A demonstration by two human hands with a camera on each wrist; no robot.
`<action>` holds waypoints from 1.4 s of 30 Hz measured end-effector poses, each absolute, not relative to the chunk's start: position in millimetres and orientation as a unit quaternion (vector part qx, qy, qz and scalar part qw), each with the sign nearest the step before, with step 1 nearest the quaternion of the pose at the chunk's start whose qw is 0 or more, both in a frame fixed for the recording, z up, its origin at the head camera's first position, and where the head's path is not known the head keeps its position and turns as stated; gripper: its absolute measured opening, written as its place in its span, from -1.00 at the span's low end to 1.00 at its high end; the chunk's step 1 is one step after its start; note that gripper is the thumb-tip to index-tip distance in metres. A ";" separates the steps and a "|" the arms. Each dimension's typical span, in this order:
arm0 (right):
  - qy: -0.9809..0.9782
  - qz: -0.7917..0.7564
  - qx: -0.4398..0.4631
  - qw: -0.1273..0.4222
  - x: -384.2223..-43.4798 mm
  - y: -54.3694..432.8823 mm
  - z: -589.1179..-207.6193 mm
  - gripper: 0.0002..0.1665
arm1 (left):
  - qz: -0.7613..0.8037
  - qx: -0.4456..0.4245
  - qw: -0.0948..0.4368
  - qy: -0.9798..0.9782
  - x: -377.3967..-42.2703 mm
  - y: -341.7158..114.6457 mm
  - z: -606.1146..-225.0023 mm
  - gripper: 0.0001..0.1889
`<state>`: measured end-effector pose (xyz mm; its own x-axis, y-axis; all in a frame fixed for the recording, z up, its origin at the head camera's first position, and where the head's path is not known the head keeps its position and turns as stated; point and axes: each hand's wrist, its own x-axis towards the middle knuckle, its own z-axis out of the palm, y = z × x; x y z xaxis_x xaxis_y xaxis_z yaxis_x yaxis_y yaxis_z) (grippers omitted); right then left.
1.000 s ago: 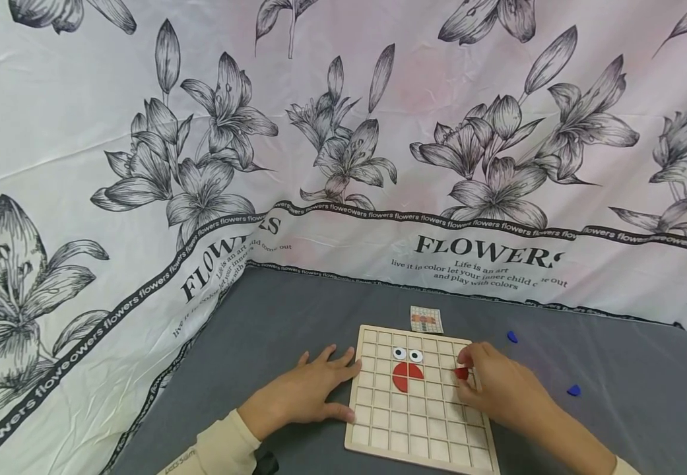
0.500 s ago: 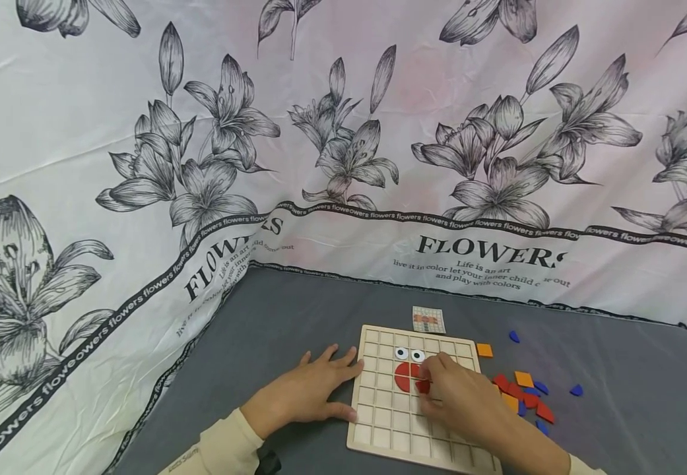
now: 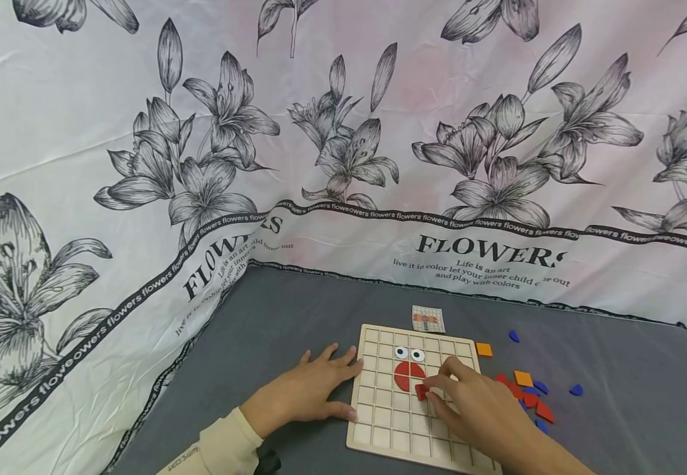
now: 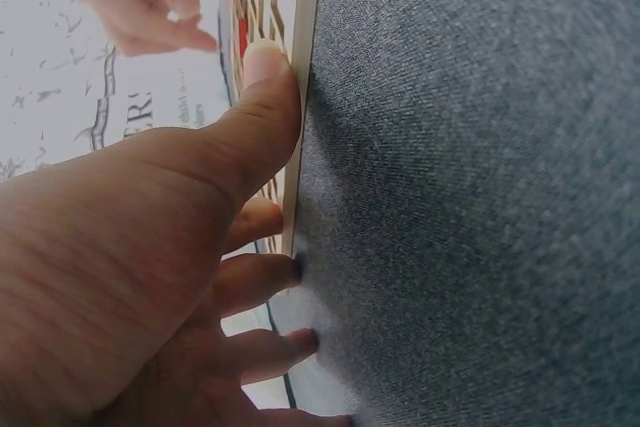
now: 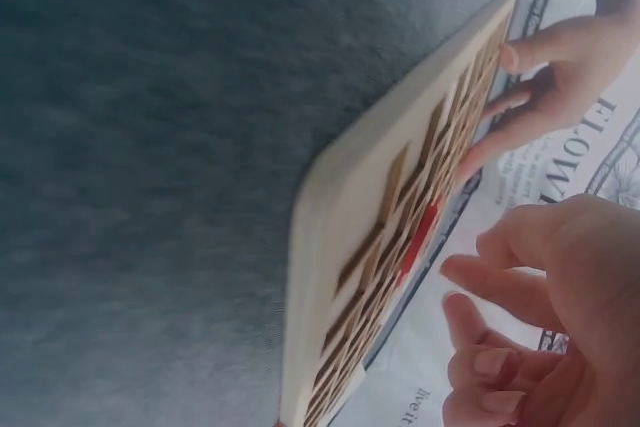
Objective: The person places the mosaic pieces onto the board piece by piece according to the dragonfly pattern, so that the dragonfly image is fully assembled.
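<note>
A pale wooden grid board (image 3: pixel 381 417) lies on the grey table in the head view. Two eye discs (image 3: pixel 409 354) sit on it, with red quarter-round pieces (image 3: pixel 402 378) just below them. At the lower right of these lies another red piece (image 3: pixel 421 392). The fingertips of my right hand (image 3: pixel 468 402) are right at that piece; the right wrist view shows thumb and index finger parted with nothing between them. My left hand (image 3: pixel 310 389) rests against the board's left edge, fingers spread and thumb (image 4: pixel 262 87) on the rim.
Right of the board lies a loose pile of red pieces (image 3: pixel 545 412), orange squares (image 3: pixel 523 378) and blue pieces (image 3: pixel 576 390), partly behind my right hand. A small printed card (image 3: pixel 428 319) lies beyond the board's far edge. A flower-print cloth (image 3: pixel 343 165) hangs behind the table.
My right hand has carried a red piece leftward from the board's right side, set it beside the red shape, and drawn its fingers slightly back. The left hand has stayed at the edge.
</note>
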<state>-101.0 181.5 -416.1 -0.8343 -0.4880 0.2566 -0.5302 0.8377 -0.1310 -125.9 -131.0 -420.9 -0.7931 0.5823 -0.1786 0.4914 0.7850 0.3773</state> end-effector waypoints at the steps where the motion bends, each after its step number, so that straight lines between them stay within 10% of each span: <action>1: -0.952 0.100 0.272 0.104 -99.1 183.4 -416.2 -0.79 | 0.158 0.288 0.144 0.934 -125.9 -131.1 -420.8 -0.08; 42: -0.952 0.101 0.288 0.037 -101.3 177.9 -425.6 -0.66 | 0.158 0.289 0.151 0.932 -125.2 -132.4 -421.4 -0.07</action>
<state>-101.3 177.9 -425.6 -0.8311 -0.5413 0.1276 -0.5560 0.8136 -0.1702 -125.2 -132.4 -421.4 -0.7873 0.5863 -0.1907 0.4903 0.7830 0.3829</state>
